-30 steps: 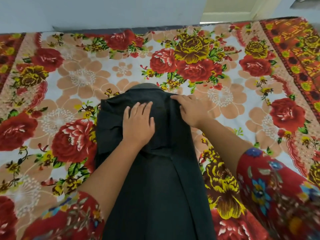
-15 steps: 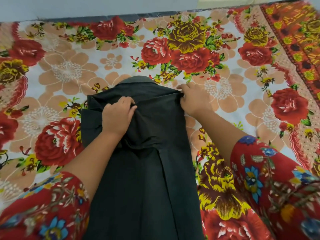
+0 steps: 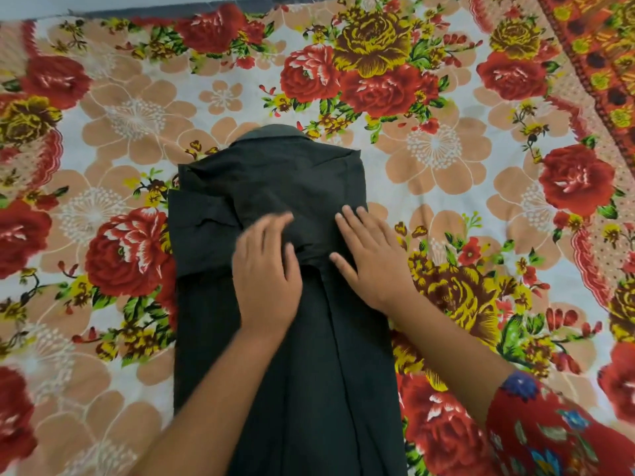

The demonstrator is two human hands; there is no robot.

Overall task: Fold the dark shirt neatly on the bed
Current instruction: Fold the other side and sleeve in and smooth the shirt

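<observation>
The dark shirt (image 3: 275,187) lies lengthwise on the bed as a long narrow strip, collar at the far end, both sides folded inward. A folded sleeve shows on its left side. My left hand (image 3: 266,276) lies flat on the shirt's middle with fingers spread, slightly blurred. My right hand (image 3: 372,257) rests palm down on the shirt's right edge, fingers apart. Neither hand grips the cloth. The shirt's near end runs out of view at the bottom.
The bed is covered by a floral sheet (image 3: 446,159) with red and yellow roses on all sides of the shirt. An orange patterned border (image 3: 598,56) runs down the far right. A pale wall (image 3: 103,1) stands beyond the bed's far edge.
Both hands have slid toward me from the shoulder area to the shirt's middle. The left hand, pinching cloth half a second ago, now lies flat and open.
</observation>
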